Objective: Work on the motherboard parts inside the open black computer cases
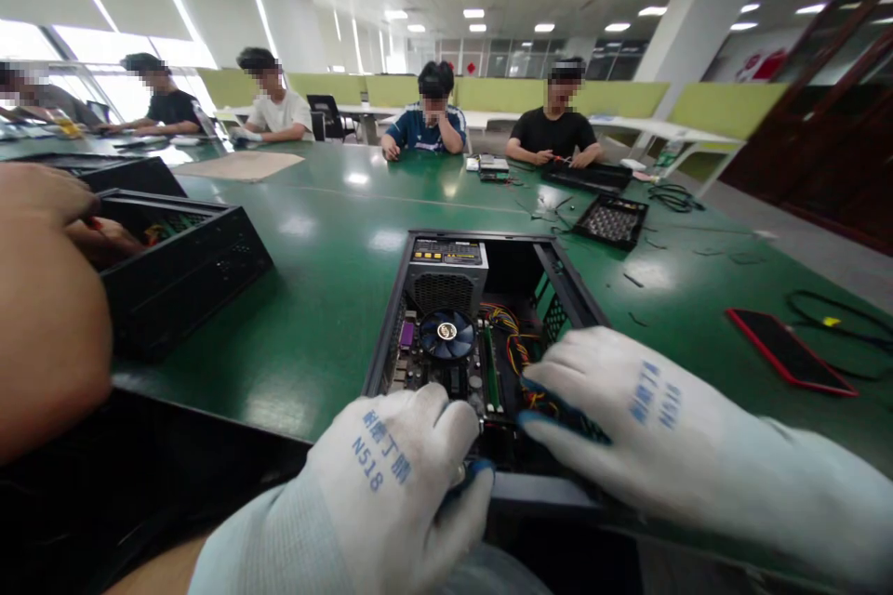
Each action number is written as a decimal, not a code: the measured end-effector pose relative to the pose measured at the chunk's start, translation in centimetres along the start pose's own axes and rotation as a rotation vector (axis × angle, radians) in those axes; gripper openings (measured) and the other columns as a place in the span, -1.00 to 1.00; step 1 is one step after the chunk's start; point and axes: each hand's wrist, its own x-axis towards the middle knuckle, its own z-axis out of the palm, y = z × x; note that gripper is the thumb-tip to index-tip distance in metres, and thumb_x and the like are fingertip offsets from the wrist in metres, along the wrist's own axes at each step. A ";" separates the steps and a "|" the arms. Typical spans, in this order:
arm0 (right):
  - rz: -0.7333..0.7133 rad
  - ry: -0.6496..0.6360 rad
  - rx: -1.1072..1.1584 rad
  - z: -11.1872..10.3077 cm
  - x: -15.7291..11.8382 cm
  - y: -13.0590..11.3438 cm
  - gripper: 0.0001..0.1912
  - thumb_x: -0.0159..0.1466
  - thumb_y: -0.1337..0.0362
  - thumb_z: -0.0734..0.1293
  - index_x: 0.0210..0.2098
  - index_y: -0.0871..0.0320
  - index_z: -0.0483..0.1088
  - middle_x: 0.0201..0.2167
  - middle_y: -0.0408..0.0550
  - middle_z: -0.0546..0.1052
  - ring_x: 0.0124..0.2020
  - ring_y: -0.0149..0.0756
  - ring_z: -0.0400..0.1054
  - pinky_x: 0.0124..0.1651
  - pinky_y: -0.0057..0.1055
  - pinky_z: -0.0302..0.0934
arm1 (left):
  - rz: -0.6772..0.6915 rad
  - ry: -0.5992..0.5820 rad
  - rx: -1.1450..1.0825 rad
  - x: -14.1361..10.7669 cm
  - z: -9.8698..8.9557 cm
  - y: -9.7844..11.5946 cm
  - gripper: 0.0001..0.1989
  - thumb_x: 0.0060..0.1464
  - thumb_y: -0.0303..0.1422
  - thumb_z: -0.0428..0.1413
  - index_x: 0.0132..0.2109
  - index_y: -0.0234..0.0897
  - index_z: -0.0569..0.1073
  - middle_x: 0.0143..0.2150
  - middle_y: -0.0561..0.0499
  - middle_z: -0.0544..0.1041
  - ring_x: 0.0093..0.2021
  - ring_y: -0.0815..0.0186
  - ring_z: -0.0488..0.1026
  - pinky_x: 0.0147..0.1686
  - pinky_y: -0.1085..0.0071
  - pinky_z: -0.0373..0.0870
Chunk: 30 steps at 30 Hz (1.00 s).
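Both gloved hands rest at the near edge of an open computer case on the green counter: the left hand curls over the rim near the blue CPU fan, and the right hand lies flat with its fingers reaching in beside the coloured cables. A red phone lies well apart to the right, a co-worker's bare arm fills the left edge beside a second black case, and other people sit across the counter.

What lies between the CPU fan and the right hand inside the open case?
In the head view, a bundle of red, yellow and black wires lies between the fan and the right hand, within the case.
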 end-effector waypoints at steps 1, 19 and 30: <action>-0.029 -0.078 -0.051 0.2 1.9 0.3 -0.71 0.42 -0.02 0.29 -0.17 0.01 0.54 -0.27 0.00 0.59 -0.28 -0.15 0.45 -0.17 -0.17 0.30 | -0.006 -0.008 0.000 0.0 0.0 0.0 -0.91 0.26 -0.27 0.06 -0.22 -0.14 0.35 -0.36 0.03 0.48 -0.43 0.21 0.50 -0.43 0.30 0.45; -0.258 -0.451 -0.214 5.7 11.3 1.7 -0.83 0.23 0.30 0.40 -0.19 0.16 0.59 -0.19 0.08 0.64 -0.15 -0.07 0.51 -0.14 -0.22 0.23 | -0.039 -0.021 0.009 0.2 0.0 0.1 -0.86 0.26 -0.25 0.07 -0.28 -0.13 0.30 -0.38 0.06 0.42 -0.46 0.23 0.40 -0.49 0.28 0.18; 0.036 -0.572 -0.320 1.8 8.3 4.1 -0.77 0.30 0.29 0.30 -0.22 0.16 0.62 -0.23 0.09 0.66 -0.17 0.00 0.58 -0.14 -0.19 0.31 | -0.142 -0.152 -0.071 0.5 -0.8 0.5 -0.90 0.27 -0.27 0.03 -0.24 -0.14 0.34 -0.31 0.04 0.46 -0.36 0.19 0.45 -0.39 0.27 0.29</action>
